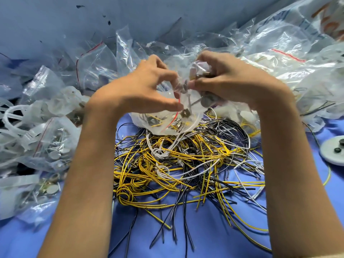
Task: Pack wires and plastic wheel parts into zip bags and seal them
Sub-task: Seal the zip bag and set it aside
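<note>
A clear zip bag [167,121] with a red seal line hangs between both hands above a tangled heap of yellow, white and black wires [186,164]. Wires and small grey parts show through the bag. My left hand [145,90] pinches the bag's left side between thumb and fingers. My right hand [227,79] grips the crumpled top of the bag on the right, its fingers curled round the plastic and the parts inside.
Filled and empty zip bags [52,146] are piled at the left and along the back. A large clear plastic sack [297,53] lies at the right. A white plastic wheel [333,151] sits at the right edge on the blue table cover [214,235].
</note>
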Action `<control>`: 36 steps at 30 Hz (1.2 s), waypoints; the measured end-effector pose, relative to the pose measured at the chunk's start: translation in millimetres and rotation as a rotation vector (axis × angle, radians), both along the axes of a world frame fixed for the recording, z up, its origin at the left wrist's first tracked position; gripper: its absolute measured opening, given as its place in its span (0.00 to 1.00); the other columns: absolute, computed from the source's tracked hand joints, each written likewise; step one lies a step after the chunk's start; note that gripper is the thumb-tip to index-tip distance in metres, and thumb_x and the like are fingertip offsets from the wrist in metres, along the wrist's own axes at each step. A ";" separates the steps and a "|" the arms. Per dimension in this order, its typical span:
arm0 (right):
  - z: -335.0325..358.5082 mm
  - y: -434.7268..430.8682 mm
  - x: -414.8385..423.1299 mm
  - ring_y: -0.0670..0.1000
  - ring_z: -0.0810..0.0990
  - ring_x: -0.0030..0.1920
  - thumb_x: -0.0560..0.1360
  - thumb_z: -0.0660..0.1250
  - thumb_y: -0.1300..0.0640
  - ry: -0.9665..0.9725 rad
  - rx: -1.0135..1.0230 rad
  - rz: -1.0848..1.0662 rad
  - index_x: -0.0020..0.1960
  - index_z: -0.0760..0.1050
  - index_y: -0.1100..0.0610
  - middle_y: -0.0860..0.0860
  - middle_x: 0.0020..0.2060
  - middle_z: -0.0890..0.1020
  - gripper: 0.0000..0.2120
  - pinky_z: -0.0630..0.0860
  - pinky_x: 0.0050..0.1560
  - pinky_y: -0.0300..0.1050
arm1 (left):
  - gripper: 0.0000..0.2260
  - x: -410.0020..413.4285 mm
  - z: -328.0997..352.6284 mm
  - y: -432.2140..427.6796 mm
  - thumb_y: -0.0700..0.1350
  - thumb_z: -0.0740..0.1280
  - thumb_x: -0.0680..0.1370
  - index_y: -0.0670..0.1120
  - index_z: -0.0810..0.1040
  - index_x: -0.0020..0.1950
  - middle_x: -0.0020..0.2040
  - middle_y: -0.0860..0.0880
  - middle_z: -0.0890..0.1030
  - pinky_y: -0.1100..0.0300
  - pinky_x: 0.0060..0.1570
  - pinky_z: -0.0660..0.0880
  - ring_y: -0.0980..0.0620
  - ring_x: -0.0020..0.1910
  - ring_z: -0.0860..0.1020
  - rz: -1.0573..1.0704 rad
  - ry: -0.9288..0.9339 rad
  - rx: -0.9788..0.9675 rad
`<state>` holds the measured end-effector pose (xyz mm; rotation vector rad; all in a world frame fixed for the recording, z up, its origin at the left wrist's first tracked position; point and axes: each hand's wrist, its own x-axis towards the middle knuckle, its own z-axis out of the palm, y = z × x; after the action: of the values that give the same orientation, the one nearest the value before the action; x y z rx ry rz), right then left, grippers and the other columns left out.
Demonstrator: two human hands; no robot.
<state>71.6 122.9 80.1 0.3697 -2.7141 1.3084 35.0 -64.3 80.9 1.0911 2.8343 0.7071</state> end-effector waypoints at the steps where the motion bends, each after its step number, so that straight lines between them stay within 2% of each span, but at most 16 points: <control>1: 0.5 0.8 0.3 0.47 0.77 0.26 0.73 0.71 0.53 0.001 0.037 0.004 0.43 0.72 0.53 0.47 0.24 0.78 0.08 0.70 0.24 0.39 | 0.09 1.0 -0.2 0.2 0.58 0.71 0.66 0.61 0.73 0.39 0.55 0.50 0.65 0.62 0.52 0.63 0.55 0.54 0.66 0.015 0.010 -0.038; 4: 2.4 -0.3 3.4 0.44 0.76 0.23 0.70 0.72 0.47 -0.023 0.059 0.044 0.38 0.78 0.55 0.47 0.23 0.77 0.12 0.68 0.22 0.35 | 0.10 -0.2 -3.8 0.3 0.59 0.72 0.65 0.63 0.71 0.38 0.55 0.51 0.65 0.58 0.54 0.65 0.54 0.54 0.66 0.042 0.022 -0.122; 8: -1.3 -7.7 1.5 0.42 0.74 0.21 0.74 0.68 0.45 -0.048 0.056 0.037 0.32 0.77 0.55 0.46 0.22 0.75 0.18 0.64 0.20 0.32 | 0.18 -5.3 -9.9 7.2 0.58 0.70 0.67 0.55 0.70 0.53 0.55 0.48 0.65 0.57 0.51 0.66 0.49 0.54 0.68 0.083 0.043 -0.110; 10: -3.9 -10.9 -1.5 0.43 0.73 0.22 0.76 0.65 0.45 -0.048 0.085 0.022 0.31 0.75 0.55 0.46 0.21 0.75 0.19 0.65 0.21 0.33 | 0.22 -6.2 -12.7 11.6 0.55 0.71 0.69 0.52 0.68 0.58 0.55 0.47 0.63 0.55 0.53 0.67 0.49 0.54 0.67 0.108 0.070 -0.075; 13: -3.7 -12.3 -3.0 0.51 0.75 0.28 0.77 0.66 0.49 -0.068 0.122 0.032 0.33 0.73 0.56 0.51 0.26 0.77 0.16 0.71 0.28 0.41 | 0.21 -6.0 -16.3 15.0 0.45 0.68 0.70 0.49 0.65 0.60 0.55 0.48 0.61 0.55 0.58 0.67 0.51 0.54 0.64 0.104 0.101 -0.117; 15: -3.7 -12.7 -3.8 0.54 0.77 0.31 0.77 0.66 0.53 -0.083 0.145 0.043 0.37 0.75 0.58 0.57 0.30 0.79 0.12 0.77 0.35 0.53 | 0.20 -8.1 -16.3 14.5 0.41 0.66 0.71 0.48 0.65 0.61 0.54 0.48 0.61 0.56 0.56 0.66 0.51 0.53 0.64 0.100 0.114 -0.143; 17: -5.7 -13.7 -5.5 0.56 0.82 0.33 0.77 0.65 0.57 -0.060 0.168 0.039 0.39 0.75 0.57 0.59 0.33 0.81 0.09 0.79 0.39 0.56 | 0.18 -10.4 -14.7 13.6 0.38 0.63 0.72 0.49 0.67 0.61 0.53 0.48 0.61 0.57 0.53 0.65 0.51 0.52 0.64 0.111 0.118 -0.151; 19: -7.5 -14.6 -8.0 0.58 0.83 0.37 0.77 0.64 0.57 -0.022 0.198 0.028 0.40 0.74 0.56 0.57 0.35 0.82 0.08 0.79 0.37 0.52 | 0.14 -12.9 -13.6 11.8 0.39 0.61 0.75 0.52 0.71 0.58 0.53 0.49 0.62 0.56 0.52 0.65 0.50 0.50 0.65 0.140 0.103 -0.164; 21: -8.6 -13.7 -10.2 0.51 0.81 0.33 0.77 0.65 0.56 0.011 0.242 0.005 0.39 0.73 0.55 0.51 0.33 0.81 0.08 0.75 0.31 0.40 | 0.12 -13.7 -13.3 10.6 0.42 0.62 0.75 0.52 0.75 0.57 0.52 0.49 0.63 0.56 0.54 0.67 0.49 0.49 0.68 0.156 0.090 -0.189; 23: -9.7 -12.9 -11.4 0.45 0.76 0.29 0.77 0.66 0.56 0.010 0.272 -0.023 0.40 0.74 0.55 0.48 0.31 0.79 0.07 0.69 0.25 0.31 | 0.11 -12.7 -12.9 10.0 0.47 0.66 0.74 0.48 0.76 0.56 0.50 0.48 0.65 0.57 0.51 0.68 0.47 0.47 0.69 0.169 0.092 -0.221; 25: -10.8 -11.1 -11.6 0.43 0.78 0.29 0.76 0.66 0.59 -0.027 0.247 -0.020 0.44 0.77 0.58 0.50 0.33 0.81 0.04 0.69 0.26 0.31 | 0.14 -11.6 -13.7 10.2 0.47 0.69 0.73 0.44 0.76 0.56 0.50 0.47 0.66 0.56 0.50 0.69 0.46 0.48 0.70 0.178 0.108 -0.253; 26: -11.1 -11.0 -11.3 0.44 0.80 0.32 0.75 0.66 0.60 -0.041 0.237 -0.005 0.46 0.77 0.60 0.52 0.36 0.82 0.04 0.72 0.28 0.33 | 0.14 -11.1 -13.4 10.2 0.45 0.68 0.72 0.42 0.75 0.56 0.51 0.46 0.67 0.54 0.51 0.71 0.45 0.49 0.71 0.176 0.119 -0.264; 29: -10.7 -12.1 -10.8 0.54 0.83 0.41 0.74 0.67 0.58 -0.016 0.269 -0.005 0.46 0.78 0.60 0.55 0.40 0.83 0.06 0.80 0.41 0.49 | 0.11 -6.5 -10.8 11.2 0.39 0.65 0.71 0.41 0.74 0.53 0.48 0.46 0.69 0.47 0.53 0.73 0.45 0.50 0.72 0.142 0.130 -0.249; 32: -8.2 -15.7 -12.4 0.55 0.79 0.39 0.74 0.66 0.57 0.070 0.215 -0.086 0.40 0.76 0.60 0.55 0.37 0.81 0.07 0.78 0.43 0.48 | 0.11 -2.0 -5.6 12.1 0.36 0.65 0.69 0.38 0.75 0.51 0.48 0.43 0.74 0.47 0.48 0.74 0.44 0.46 0.74 0.108 0.154 -0.162; 34: -6.7 -18.5 -13.9 0.54 0.81 0.42 0.75 0.64 0.59 0.058 0.161 -0.107 0.42 0.76 0.62 0.57 0.41 0.82 0.07 0.79 0.45 0.52 | 0.13 -1.9 -2.6 10.4 0.34 0.64 0.69 0.39 0.77 0.53 0.49 0.43 0.75 0.50 0.46 0.74 0.45 0.43 0.74 0.098 0.182 -0.103; 36: -8.4 -21.5 -14.0 0.56 0.82 0.44 0.77 0.62 0.58 -0.006 0.216 -0.081 0.47 0.77 0.62 0.58 0.44 0.82 0.08 0.79 0.46 0.53 | 0.18 -4.1 -0.9 7.8 0.35 0.65 0.69 0.43 0.76 0.58 0.52 0.48 0.73 0.58 0.46 0.69 0.48 0.45 0.72 0.106 0.199 -0.076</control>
<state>57.6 101.4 71.7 0.2713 -2.8507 1.0011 30.9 -56.5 80.0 1.0633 3.0770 0.5174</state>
